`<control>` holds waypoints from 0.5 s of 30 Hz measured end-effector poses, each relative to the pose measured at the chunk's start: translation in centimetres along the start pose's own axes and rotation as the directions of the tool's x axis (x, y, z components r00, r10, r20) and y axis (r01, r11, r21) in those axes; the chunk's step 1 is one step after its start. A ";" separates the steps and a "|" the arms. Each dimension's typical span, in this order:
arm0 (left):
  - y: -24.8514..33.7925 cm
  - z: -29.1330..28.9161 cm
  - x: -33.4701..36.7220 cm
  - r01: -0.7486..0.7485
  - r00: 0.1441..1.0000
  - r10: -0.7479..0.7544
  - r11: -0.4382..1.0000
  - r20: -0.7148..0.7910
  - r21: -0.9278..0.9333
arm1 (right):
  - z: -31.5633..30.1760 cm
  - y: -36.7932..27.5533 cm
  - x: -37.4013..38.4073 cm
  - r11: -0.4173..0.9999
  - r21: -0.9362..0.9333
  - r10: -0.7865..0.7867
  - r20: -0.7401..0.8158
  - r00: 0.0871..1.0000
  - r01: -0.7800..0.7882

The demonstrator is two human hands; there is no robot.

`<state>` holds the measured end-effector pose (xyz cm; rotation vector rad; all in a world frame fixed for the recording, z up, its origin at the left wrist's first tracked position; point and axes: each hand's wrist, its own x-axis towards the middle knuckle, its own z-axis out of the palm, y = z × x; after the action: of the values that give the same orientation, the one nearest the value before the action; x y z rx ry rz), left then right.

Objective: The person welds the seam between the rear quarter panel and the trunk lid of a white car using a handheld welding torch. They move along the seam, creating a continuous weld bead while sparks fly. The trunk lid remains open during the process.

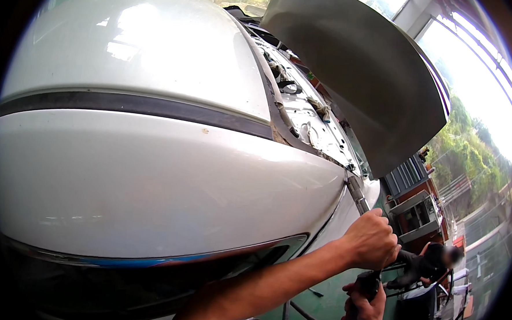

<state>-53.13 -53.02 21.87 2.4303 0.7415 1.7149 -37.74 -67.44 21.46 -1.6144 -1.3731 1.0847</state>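
A hand tool with a metal barrel [357,193] points up at the seam by the rear corner of a white car body [168,184]. Its tip is at the edge of the opening, and whether it touches the metal is hard to tell. My left hand [371,240] is closed round the tool just below the barrel. Lower down, my right hand [367,308] grips its black handle [369,285]. From near that hand a dark hose [311,317] curves away to the left. Part of the tool is hidden by my fingers.
A large raised grey panel [370,79] overhangs the opening, where bare white metal [304,119] shows. A black strip [137,104] runs along the roof. At the right a person [433,265] sits near a cabinet [418,215]. The floor [330,288] is green.
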 end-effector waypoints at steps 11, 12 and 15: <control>0.0 0.1 0.1 0.013 1.000 -0.012 1.000 0.005 -0.019 | -0.6 0.8 0.0 0.999 -0.017 -0.051 0.020 0.999 0.051; 0.0 0.0 0.0 0.012 1.000 -0.012 1.000 0.007 -0.014 | -0.4 0.6 0.0 0.999 -0.017 -0.047 0.028 0.998 0.048; -0.1 -0.1 0.0 0.007 1.000 -0.007 1.000 0.010 -0.012 | -0.1 0.0 -0.3 0.999 -0.007 -0.035 0.035 0.999 0.036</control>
<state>-53.25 -52.98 21.92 2.4234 0.7353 1.6989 -37.65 -67.71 21.55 -1.5776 -1.4255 1.0927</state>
